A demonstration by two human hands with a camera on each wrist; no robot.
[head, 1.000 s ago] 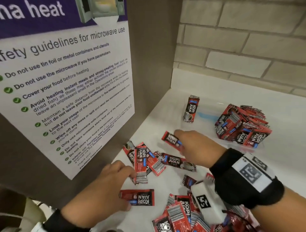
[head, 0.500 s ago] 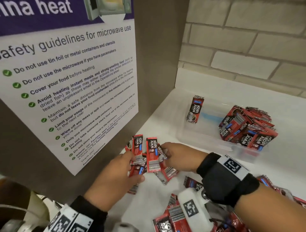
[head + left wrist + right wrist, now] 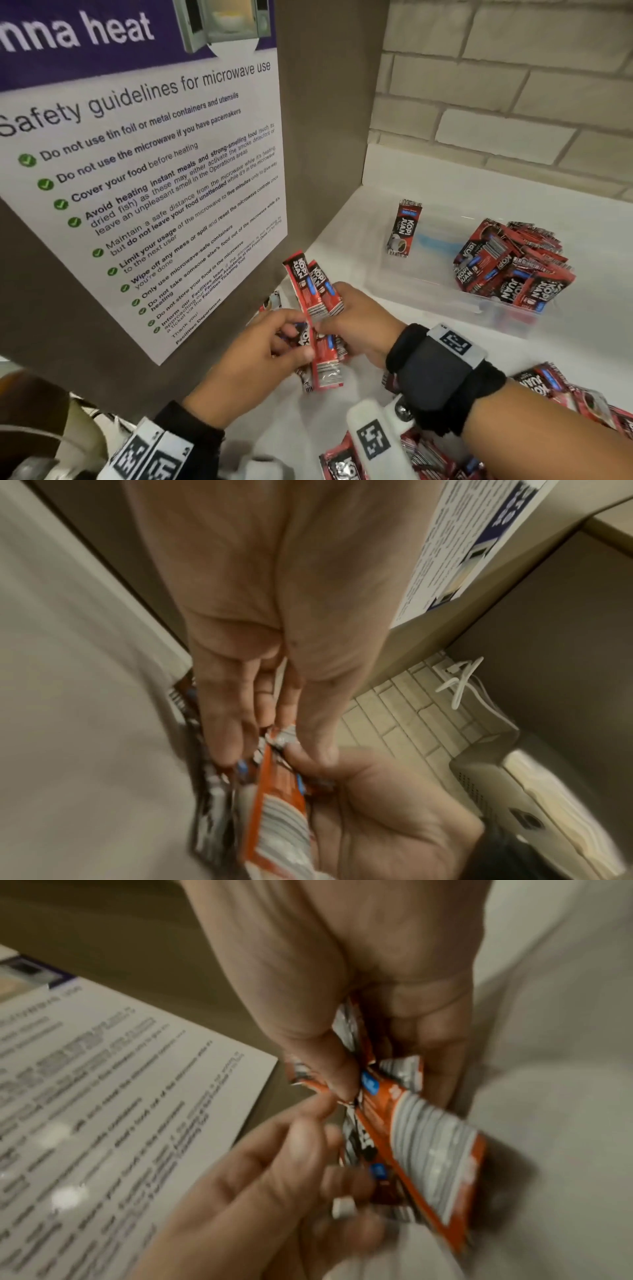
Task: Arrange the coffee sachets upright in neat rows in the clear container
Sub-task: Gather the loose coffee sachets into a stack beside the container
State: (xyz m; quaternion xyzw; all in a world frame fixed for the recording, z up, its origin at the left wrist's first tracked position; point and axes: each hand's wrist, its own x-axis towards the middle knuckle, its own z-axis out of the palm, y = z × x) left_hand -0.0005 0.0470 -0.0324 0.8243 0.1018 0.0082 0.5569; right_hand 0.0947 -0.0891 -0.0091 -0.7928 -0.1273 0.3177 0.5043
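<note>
Left hand (image 3: 253,356) and right hand (image 3: 356,325) both grip a sachet bundle (image 3: 317,301) (fanned unevenly) above the counter (image 3: 582,342).

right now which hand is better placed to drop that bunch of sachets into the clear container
Right hand: it grips most of the bunch of sachets and sits on the clear container side; the left hand is farther away.
</note>
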